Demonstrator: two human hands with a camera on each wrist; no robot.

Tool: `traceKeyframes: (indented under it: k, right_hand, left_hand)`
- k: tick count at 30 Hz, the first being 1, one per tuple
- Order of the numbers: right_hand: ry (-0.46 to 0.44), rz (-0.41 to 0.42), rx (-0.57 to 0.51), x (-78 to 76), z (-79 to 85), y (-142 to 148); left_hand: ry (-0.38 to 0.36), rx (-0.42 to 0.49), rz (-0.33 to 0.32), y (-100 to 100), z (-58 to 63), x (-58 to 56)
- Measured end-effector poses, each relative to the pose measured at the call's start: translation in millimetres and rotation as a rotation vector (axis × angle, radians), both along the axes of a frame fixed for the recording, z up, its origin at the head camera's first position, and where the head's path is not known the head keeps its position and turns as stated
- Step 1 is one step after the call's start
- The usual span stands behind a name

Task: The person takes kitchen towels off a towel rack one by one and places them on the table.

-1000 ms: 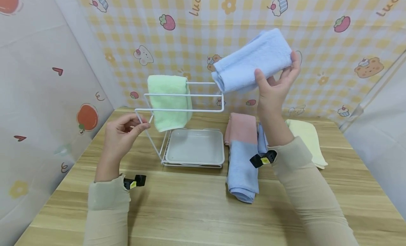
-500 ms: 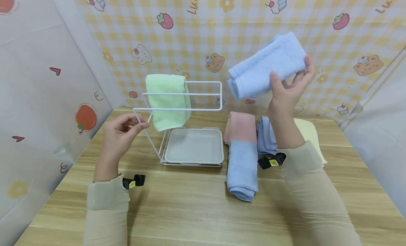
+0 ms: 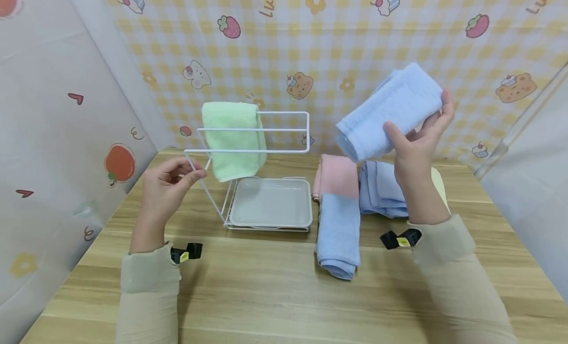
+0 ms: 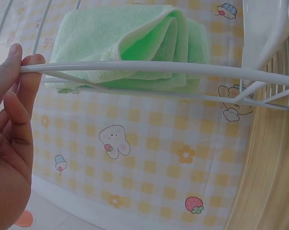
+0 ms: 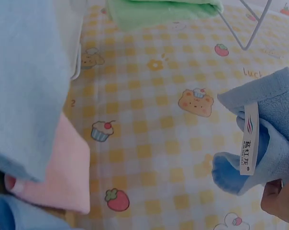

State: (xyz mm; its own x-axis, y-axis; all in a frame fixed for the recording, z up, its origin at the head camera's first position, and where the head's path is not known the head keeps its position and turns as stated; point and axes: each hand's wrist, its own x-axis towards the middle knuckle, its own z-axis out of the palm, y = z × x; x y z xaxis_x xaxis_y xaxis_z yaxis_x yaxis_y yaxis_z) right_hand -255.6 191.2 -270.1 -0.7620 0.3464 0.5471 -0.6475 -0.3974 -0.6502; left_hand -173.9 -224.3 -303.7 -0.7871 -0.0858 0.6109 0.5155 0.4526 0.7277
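Note:
In the head view, my left hand (image 3: 164,189) pinches the slanted side wire of a white wire rack (image 3: 284,151) between thumb and fingers. The left wrist view shows the same pinch on the rack's wire (image 4: 135,67). Over the rack's rear bar hangs a folded light green towel (image 3: 230,122). To the right of the rack, my right hand (image 3: 421,142) holds a folded light blue towel (image 3: 395,112) in the air, thumb on its front face. A white label (image 5: 250,139) shows on this towel in the right wrist view.
A pale grey tray (image 3: 270,202) sits in the rack's base. Right of it lie a long pink-and-blue towel (image 3: 339,221), a folded blue towel (image 3: 381,189) and a pale yellow towel (image 3: 438,184), partly behind my right forearm. A checked cloth backdrop (image 3: 346,48) rises behind the table.
My right hand has moved right and lower with the light blue towel, away from the rack's bars. More of the folded blue towel on the table shows. The left hand stays on the rack.

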Motion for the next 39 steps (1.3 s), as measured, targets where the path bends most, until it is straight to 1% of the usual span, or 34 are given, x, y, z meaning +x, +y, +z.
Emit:
traceKeyframes:
  k: [6,12,16,18,25,29,32,39]
  right_hand:
    - [-0.043,0.056,0.072,6.8,-12.2,14]
    - [-0.074,0.122,0.06,16.5,-25.7,28]
    - [-0.091,0.175,0.068,25.1,-32.9,39]
    - [-0.108,0.2,0.094,30.7,-35.6,44]
    - [-0.184,0.298,0.144,47.6,-45.8,65]
    - [-0.237,0.358,0.209,54.3,-53.8,77]
    - [-0.259,0.407,0.277,59.1,-59.8,86]
    - [-0.269,0.498,0.398,67.8,-70.5,97]
  left_hand:
    - [0.0,0.009,0.002,-1,-0.3,-0.6]
    - [-0.032,0.001,-0.003,-2,-1.3,0.4]
    - [-0.041,0.002,-0.006,-2,-1.7,1.0]
    - [-0.039,0.0,-0.005,-3,-2.2,0.9]
    - [-0.03,0.004,-0.007,-2,-3.3,1.0]
    - [-0.014,0.014,-0.009,-1,-3.2,0.7]
    - [0.0,0.008,-0.018,-1,-2.0,0.6]
    - [0.015,-0.022,-0.025,-2,-1.0,-0.3]
